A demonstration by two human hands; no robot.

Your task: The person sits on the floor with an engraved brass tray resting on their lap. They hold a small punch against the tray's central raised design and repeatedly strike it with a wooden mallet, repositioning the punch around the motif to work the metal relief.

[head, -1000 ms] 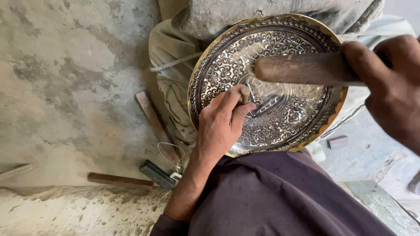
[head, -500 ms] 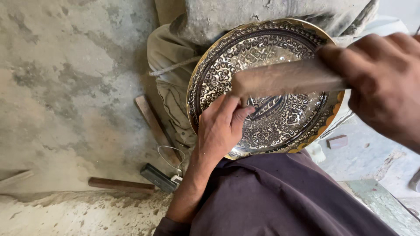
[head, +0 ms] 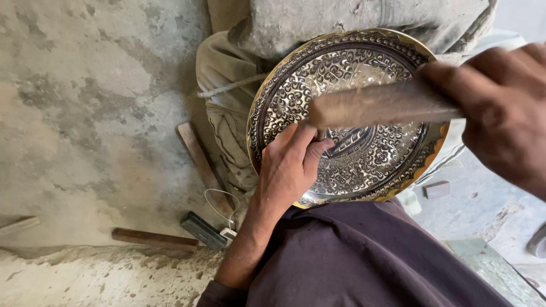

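A round brass plate with dense engraved floral patterns rests tilted against my lap and a grey sack. My left hand lies on the plate's lower left part, fingers pinched around a thin chisel whose tip is hidden by the thumb. At the right, close to the camera, my right hand grips a wooden mallet held across the plate's middle, its end just above my left fingers.
A grey sack lies behind the plate. On the concrete floor at left are two wooden sticks, and a dark small box with a white cable. A small block lies at the right.
My right hand has brought the mallet down and to the left, nearer my left fingers. The left hand stays in place on the plate.
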